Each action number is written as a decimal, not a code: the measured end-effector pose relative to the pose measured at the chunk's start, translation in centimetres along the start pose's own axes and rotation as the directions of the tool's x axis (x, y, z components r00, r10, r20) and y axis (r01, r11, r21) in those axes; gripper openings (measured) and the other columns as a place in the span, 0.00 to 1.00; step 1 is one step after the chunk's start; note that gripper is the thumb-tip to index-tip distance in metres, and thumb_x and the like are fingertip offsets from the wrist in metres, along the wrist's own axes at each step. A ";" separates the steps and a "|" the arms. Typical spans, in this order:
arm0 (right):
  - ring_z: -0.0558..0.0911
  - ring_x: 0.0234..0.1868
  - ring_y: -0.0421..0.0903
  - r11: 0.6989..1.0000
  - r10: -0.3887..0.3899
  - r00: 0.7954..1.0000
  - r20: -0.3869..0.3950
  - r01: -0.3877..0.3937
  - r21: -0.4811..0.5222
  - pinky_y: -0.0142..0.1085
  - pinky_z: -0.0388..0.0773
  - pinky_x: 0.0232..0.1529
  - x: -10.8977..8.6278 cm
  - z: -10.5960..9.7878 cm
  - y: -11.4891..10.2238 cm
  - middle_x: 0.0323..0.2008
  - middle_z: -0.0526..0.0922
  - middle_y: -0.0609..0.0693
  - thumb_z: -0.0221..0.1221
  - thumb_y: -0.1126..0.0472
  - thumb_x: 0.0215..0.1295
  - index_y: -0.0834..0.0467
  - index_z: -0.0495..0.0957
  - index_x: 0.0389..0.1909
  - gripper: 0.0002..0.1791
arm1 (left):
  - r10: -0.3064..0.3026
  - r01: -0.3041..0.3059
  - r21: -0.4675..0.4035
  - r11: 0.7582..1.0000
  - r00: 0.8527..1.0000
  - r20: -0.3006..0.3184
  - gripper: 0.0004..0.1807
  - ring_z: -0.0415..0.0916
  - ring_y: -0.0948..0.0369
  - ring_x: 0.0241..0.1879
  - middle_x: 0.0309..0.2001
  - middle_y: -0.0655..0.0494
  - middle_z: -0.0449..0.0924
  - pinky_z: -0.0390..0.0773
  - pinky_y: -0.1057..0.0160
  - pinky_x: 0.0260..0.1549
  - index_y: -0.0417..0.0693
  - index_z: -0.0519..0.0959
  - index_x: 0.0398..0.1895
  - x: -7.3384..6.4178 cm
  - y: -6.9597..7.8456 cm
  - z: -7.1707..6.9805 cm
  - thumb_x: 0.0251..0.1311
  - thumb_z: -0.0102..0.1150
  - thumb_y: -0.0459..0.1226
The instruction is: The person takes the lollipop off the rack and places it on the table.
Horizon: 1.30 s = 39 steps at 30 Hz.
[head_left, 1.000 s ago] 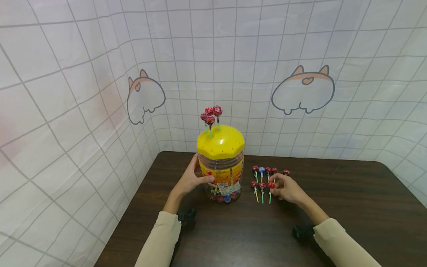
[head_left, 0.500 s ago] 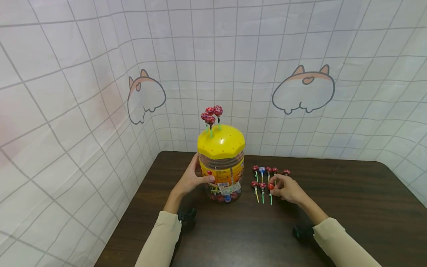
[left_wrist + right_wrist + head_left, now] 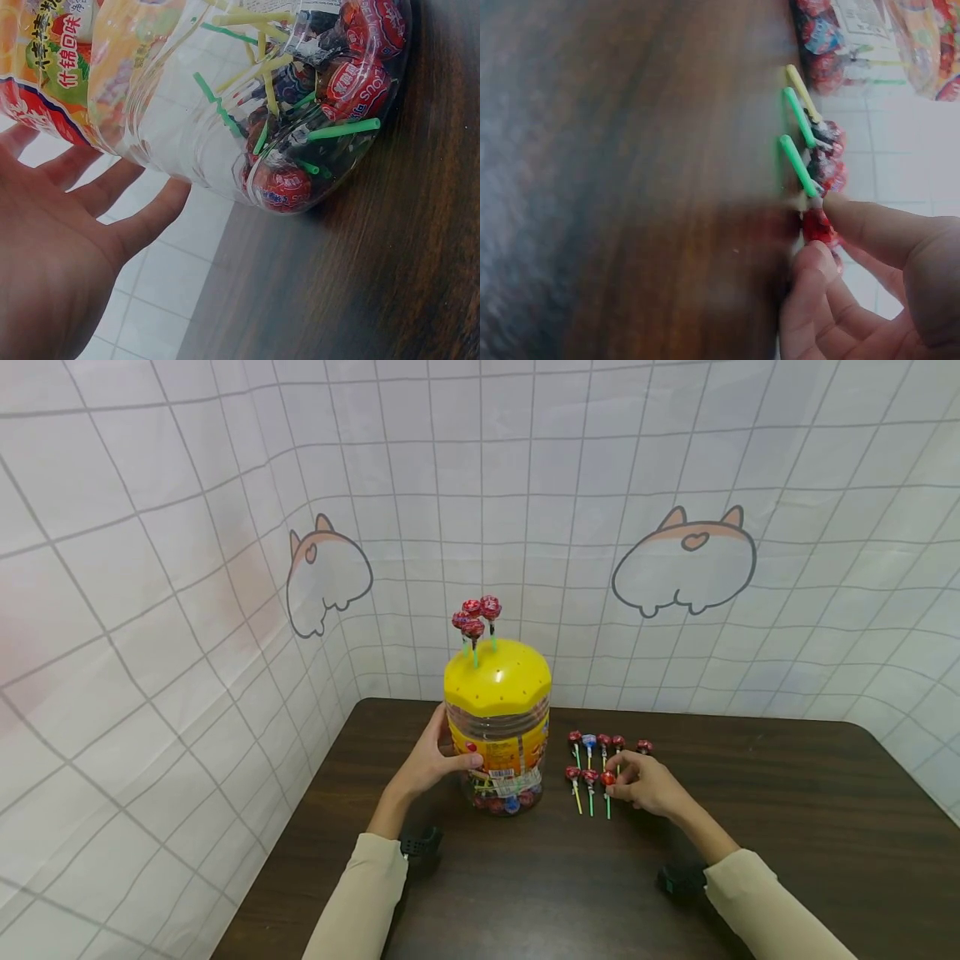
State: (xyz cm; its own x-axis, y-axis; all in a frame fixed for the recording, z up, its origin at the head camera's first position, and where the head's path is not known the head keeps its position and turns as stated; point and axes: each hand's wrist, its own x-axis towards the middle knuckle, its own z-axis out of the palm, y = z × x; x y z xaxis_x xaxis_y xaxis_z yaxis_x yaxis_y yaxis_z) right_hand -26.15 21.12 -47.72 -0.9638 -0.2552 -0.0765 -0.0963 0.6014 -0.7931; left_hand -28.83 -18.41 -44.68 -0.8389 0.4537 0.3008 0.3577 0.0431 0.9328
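Observation:
A clear candy jar with a yellow lid stands upright on the table. My left hand grips its left side, thumb in front; in the left wrist view the fingers spread round the jar. Lollipops with green and yellow sticks lie inside. Several red-wrapped lollipops stand in holes in the lid. To the jar's right, my right hand pinches the head of a red lollipop between thumb and fingertips. Its green stick points toward me, beside two others in the front row.
Behind the front row lies another row of lollipops, one of them blue, one set apart at the right. The dark wooden table ends at a white gridded curtain.
The pinched lollipop has shifted very slightly toward me. Both hands and the jar stay almost where they were.

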 end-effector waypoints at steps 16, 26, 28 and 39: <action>0.82 0.36 0.47 0.978 -0.208 0.977 -0.042 0.209 0.023 0.35 0.83 0.35 -0.3 -6.0 -9.1 0.42 0.83 0.59 0.62 0.54 0.73 0.58 0.74 0.62 0.21 | 0.013 -0.013 -0.017 1.000 1.000 0.015 0.51 0.73 0.47 0.65 0.70 0.50 0.67 0.79 0.43 0.62 0.68 0.50 0.80 0.1 -0.1 0.0 0.61 0.73 0.42; 0.82 0.44 0.50 0.902 -0.424 0.885 -0.191 0.431 -0.008 0.37 0.82 0.44 1.0 -6.0 -19.3 0.47 0.85 0.53 0.62 0.52 0.73 0.52 0.78 0.59 0.17 | 0.034 -0.033 -0.034 0.999 0.999 0.026 0.50 0.74 0.49 0.64 0.69 0.48 0.67 0.82 0.48 0.59 0.65 0.50 0.80 0.2 -0.3 0.0 0.61 0.72 0.43; 0.82 0.46 0.49 0.888 -0.447 0.867 -0.219 0.459 0.005 0.36 0.82 0.46 1.6 -5.5 -20.7 0.48 0.86 0.53 0.62 0.54 0.72 0.54 0.78 0.59 0.17 | 0.030 -0.029 -0.031 0.999 0.999 0.026 0.50 0.74 0.49 0.64 0.69 0.48 0.67 0.82 0.48 0.60 0.66 0.50 0.80 0.2 -0.2 0.0 0.61 0.72 0.43; 0.85 0.46 0.53 0.850 -0.467 0.828 -0.310 0.517 0.100 0.41 0.86 0.47 5.3 -2.7 -25.3 0.49 0.85 0.58 0.64 0.61 0.70 0.58 0.76 0.60 0.20 | 0.028 -0.027 -0.048 0.998 0.999 0.031 0.49 0.74 0.49 0.64 0.69 0.48 0.67 0.81 0.48 0.60 0.64 0.49 0.80 0.1 0.3 0.1 0.62 0.71 0.38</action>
State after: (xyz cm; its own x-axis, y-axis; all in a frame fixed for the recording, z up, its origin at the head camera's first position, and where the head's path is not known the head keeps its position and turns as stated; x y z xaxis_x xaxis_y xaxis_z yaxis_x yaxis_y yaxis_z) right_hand -29.46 6.63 -26.46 -0.8303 -0.2578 0.4942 -0.5552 0.3037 -0.7743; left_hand -28.75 -18.27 -44.42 -0.8152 0.4824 0.3207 0.3599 -0.0120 0.9329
